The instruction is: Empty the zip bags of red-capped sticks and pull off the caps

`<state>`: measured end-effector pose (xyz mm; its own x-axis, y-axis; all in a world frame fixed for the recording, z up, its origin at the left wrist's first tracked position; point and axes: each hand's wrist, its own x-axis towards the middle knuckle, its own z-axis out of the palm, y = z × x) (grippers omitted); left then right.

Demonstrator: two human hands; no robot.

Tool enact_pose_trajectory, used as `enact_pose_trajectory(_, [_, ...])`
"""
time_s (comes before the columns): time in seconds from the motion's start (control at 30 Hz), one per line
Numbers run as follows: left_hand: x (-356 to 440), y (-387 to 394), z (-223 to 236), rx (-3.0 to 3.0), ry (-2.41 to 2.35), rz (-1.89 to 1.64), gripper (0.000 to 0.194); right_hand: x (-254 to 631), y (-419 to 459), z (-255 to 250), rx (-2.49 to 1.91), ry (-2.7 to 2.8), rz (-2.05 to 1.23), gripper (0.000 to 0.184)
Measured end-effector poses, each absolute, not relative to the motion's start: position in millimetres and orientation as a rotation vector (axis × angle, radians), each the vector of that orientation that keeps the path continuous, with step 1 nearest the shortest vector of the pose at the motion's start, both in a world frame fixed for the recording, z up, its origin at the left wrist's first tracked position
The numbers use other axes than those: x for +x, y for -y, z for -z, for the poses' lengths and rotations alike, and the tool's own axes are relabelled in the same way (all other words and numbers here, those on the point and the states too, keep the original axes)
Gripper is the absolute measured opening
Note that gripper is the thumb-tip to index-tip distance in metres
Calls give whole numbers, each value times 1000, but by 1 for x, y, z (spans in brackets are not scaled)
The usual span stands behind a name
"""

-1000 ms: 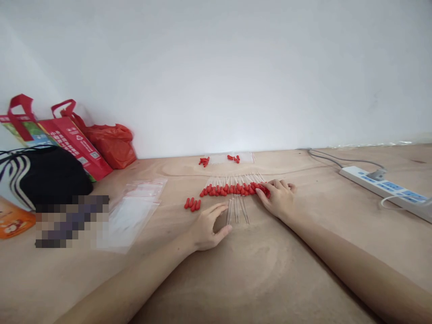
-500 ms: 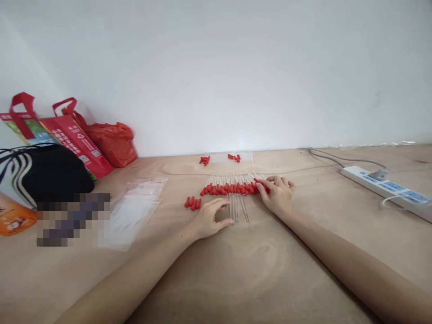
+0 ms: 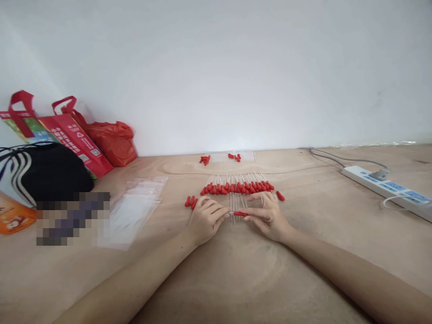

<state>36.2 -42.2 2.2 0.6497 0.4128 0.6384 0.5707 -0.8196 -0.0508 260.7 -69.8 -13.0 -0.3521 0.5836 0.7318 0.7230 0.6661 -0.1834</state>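
Note:
My left hand (image 3: 207,220) pinches a thin clear tube, most of it hidden by my fingers. In my right hand (image 3: 272,218) a red rubber bulb (image 3: 240,214) is held between thumb and fingertips, lying sideways. Tube and bulb meet end to end; whether the tube sits inside cannot be told. Beneath them lie several clear glass tubes (image 3: 238,201) side by side. Just beyond runs a row of droppers with red bulbs (image 3: 232,188), their tips pointing away. One loose red bulb (image 3: 280,195) rests right of the row, and several more loose bulbs (image 3: 189,201) are by my left hand.
More red bulbs (image 3: 204,159) lie near the wall beside a clear plastic bag (image 3: 248,156). Zip bags (image 3: 135,216) are spread at left, near a black bag (image 3: 57,171) and red bags (image 3: 113,141). A power strip (image 3: 388,184) with cables is at right.
My right hand has left the row's right end and come nearer, now holding a red bulb. My left hand has closed on a tube. A loose bulb shows right of the row.

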Motion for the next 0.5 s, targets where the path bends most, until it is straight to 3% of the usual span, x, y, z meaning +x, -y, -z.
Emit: enact_pose_trajectory(0.5, [47, 47, -5, -2628, 716, 831, 15, 246, 74, 8, -944, 2105, 510, 14])
